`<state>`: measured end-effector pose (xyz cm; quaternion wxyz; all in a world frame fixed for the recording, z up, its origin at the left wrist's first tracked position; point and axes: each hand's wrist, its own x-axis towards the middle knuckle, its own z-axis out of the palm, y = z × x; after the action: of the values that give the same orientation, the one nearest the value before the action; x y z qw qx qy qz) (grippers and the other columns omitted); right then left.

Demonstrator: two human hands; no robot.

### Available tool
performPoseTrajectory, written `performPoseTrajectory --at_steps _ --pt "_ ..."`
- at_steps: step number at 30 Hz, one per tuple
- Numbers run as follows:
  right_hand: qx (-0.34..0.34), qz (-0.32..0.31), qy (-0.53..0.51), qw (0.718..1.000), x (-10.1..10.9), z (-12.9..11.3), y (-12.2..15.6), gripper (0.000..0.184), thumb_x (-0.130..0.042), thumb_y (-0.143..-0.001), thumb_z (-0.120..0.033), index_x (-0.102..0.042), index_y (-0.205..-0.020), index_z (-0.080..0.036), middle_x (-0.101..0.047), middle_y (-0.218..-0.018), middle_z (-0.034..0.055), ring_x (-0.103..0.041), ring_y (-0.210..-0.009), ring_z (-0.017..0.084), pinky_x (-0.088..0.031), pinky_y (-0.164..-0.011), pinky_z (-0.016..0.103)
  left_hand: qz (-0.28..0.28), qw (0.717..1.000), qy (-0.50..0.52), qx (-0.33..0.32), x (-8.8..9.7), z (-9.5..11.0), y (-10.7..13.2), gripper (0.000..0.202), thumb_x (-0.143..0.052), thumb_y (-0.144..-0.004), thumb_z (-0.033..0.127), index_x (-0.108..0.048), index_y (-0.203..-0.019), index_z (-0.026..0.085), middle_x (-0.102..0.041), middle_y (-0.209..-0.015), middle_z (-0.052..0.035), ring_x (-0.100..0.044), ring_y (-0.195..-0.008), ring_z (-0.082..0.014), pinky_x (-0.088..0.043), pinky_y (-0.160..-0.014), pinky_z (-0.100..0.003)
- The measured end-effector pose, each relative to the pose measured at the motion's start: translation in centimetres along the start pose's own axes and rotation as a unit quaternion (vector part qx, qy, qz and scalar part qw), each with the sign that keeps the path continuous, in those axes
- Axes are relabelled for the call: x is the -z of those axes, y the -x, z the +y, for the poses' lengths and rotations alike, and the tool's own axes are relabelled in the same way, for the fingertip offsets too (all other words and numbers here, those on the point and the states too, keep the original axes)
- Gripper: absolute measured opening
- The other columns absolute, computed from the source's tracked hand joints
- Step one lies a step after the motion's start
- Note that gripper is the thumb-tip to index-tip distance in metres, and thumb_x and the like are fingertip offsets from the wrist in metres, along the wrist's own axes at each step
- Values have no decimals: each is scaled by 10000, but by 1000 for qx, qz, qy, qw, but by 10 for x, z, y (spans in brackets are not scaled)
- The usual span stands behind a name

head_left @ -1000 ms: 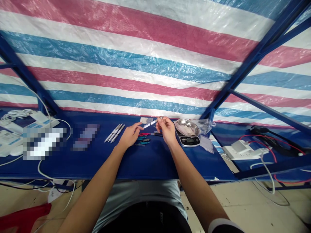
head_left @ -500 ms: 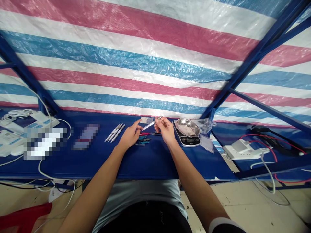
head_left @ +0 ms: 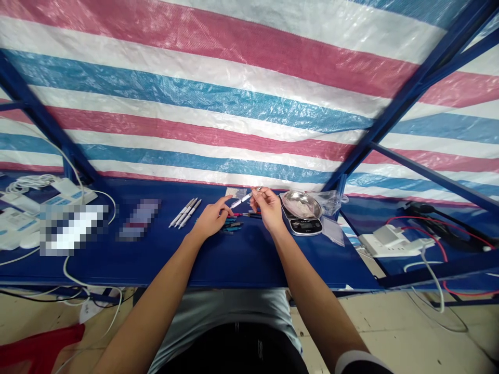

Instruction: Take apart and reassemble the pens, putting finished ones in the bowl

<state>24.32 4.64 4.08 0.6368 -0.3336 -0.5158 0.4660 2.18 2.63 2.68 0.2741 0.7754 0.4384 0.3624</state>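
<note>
A white pen (head_left: 245, 199) is pinched at its upper end by the fingers of my right hand (head_left: 268, 209), and it slants down to the left. Just left of its lower tip, my left hand (head_left: 211, 218) has its fingers stretched out and apart. Nothing shows in that hand. Below the two hands lie blue pen parts (head_left: 233, 226) and dark and red slim pieces (head_left: 253, 214), partly covered by my hands. Behind the pen is a small clear bag (head_left: 235, 192) with pale contents. Several white-and-grey pens (head_left: 185, 213) lie side by side to the left.
On the right stands a digital scale (head_left: 306, 227) bearing a metal bowl (head_left: 296, 201), beside clear plastic bags (head_left: 332, 230). White power strips (head_left: 390, 241) and cables lie at both ends of the blue table (head_left: 241, 265). A striped sheet (head_left: 218, 104) hangs behind.
My left fingers have drawn back from the pen's lower tip, slightly down and left. My right hand has moved slightly right with the pen.
</note>
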Motion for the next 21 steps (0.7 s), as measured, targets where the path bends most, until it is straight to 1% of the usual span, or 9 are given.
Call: performPoseTrajectory --at_steps 4,10,15,19,21 --pt "1 7 2 1000 0 -1 0 378 -834 -855 -561 -640 -883 -238 -682 -704 -20 -555 -545 120 -439 -473 243 11 1000 -9 6 0 -3 0 591 -440 -968 157 -508 -1553 208 -822 -1010 -12 -760 -884 -197 -562 -873 -318" --pt "-9 -1 10 1000 -2 -3 2 411 -836 -841 -587 -625 -859 -234 -686 -708 -16 -571 -560 124 -438 -473 243 2 999 33 -2 -1 2 0 586 -448 -972 170 -511 -1551 231 -824 -1016 -4 -773 -927 -194 -572 -926 -320" --pt "-11 6 20 1000 -2 -3 2 409 -829 -843 -593 -629 -857 -237 -685 -716 -16 -564 -551 123 -448 -484 255 15 1000 5 10 -1 -4 0 580 -452 -973 187 -516 -1549 219 -827 -1020 -16 -768 -889 -206 -578 -876 -331" --pt "-19 4 19 1000 -2 -3 2 425 -839 -830 -600 -619 -865 -238 -681 -712 -14 -582 -570 132 -444 -477 251 -1 1000 30 -6 0 -1 1 588 -454 -982 201 -500 -1567 230 -826 -1037 -14 -774 -946 -207 -575 -937 -338" --pt "-15 6 12 1000 -2 -2 2 417 -843 -832 -586 -615 -865 -238 -681 -710 -16 -578 -565 129 -439 -474 247 0 1000 30 -6 0 -1 1 601 -456 -982 204 -482 -1582 227 -827 -1047 -18 -772 -947 -208 -574 -932 -336"
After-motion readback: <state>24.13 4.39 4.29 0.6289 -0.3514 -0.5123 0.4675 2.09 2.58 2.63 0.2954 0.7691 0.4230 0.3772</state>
